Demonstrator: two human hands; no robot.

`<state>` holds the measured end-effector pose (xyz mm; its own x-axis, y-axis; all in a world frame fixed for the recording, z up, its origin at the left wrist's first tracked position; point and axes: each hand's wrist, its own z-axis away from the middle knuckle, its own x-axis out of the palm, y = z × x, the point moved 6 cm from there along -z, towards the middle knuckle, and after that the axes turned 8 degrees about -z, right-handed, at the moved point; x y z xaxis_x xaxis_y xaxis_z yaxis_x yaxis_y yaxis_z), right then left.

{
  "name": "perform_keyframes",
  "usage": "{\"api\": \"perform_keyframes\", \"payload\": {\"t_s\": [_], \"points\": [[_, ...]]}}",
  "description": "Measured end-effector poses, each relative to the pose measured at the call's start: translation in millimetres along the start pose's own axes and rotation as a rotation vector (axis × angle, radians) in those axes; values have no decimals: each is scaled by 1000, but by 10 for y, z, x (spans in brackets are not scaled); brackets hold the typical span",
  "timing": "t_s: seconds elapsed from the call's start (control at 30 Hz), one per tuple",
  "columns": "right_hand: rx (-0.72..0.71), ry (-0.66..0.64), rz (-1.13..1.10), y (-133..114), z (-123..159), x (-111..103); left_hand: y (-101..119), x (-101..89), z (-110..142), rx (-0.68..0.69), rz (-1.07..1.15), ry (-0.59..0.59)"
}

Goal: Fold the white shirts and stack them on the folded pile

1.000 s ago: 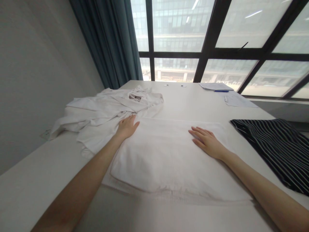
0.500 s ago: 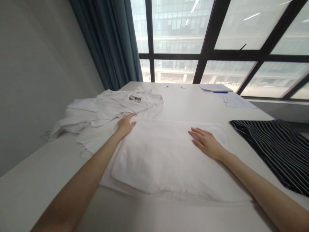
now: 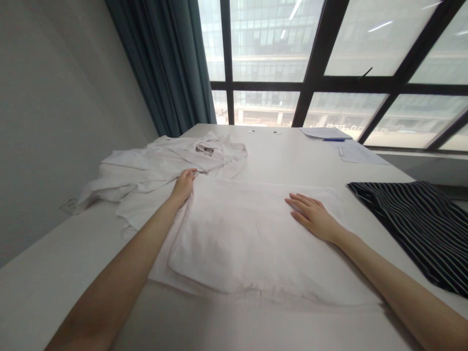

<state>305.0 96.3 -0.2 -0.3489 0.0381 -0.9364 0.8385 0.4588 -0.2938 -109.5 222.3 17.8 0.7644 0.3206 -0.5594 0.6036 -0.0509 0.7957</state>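
Note:
A folded white garment (image 3: 248,234) lies flat in layers on the white table in front of me, with a slightly gathered near edge. At its far left corner, my left hand (image 3: 184,187) is closed on the edge of the cloth; the thumb is hidden from view. My right hand (image 3: 309,214) rests palm down on the garment's right part, fingers stretched out and a little apart. Just beyond my left hand lies a crumpled pile of white clothes (image 3: 153,165).
A black striped cloth (image 3: 413,219) lies at the right of the table (image 3: 270,158). Papers (image 3: 365,153) and a blue pen (image 3: 334,140) are at the far right. A blue curtain (image 3: 171,68) hangs by the windows behind, and a grey wall (image 3: 66,107) stands on the left.
My left hand has shifted slightly left and turned, going from lying spread on the garment's corner to closing on its left edge. The right hand has stayed in place.

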Motion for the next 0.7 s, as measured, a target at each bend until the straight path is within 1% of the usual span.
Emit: {"api": "perform_keyframes", "payload": {"t_s": [0.1, 0.2, 0.3, 0.37, 0.43, 0.5, 0.6, 0.7], "points": [[0, 2, -4, -1, 1, -2, 9, -7, 23, -38, 66, -83], [0, 9, -4, -12, 2, -13, 17, -9, 50, -69, 181, -183], [1, 5, 0, -24, 2, -21, 21, -24, 77, -89, 255, -224], [-1, 2, -1, -29, 0, -24, 40, -48, 85, -61, 211, -192], [-4, 4, -5, -31, -2, -26, 69, -78, 82, -17, 162, -126], [-3, 8, -7, -29, -4, -26, 92, -108, 72, 10, 165, -53], [1, 5, -4, -25, -4, -20, 90, -131, 51, 2, 218, 16], [-1, 5, -4, -25, -2, -18, 62, -120, 32, -30, 183, 24]]}}
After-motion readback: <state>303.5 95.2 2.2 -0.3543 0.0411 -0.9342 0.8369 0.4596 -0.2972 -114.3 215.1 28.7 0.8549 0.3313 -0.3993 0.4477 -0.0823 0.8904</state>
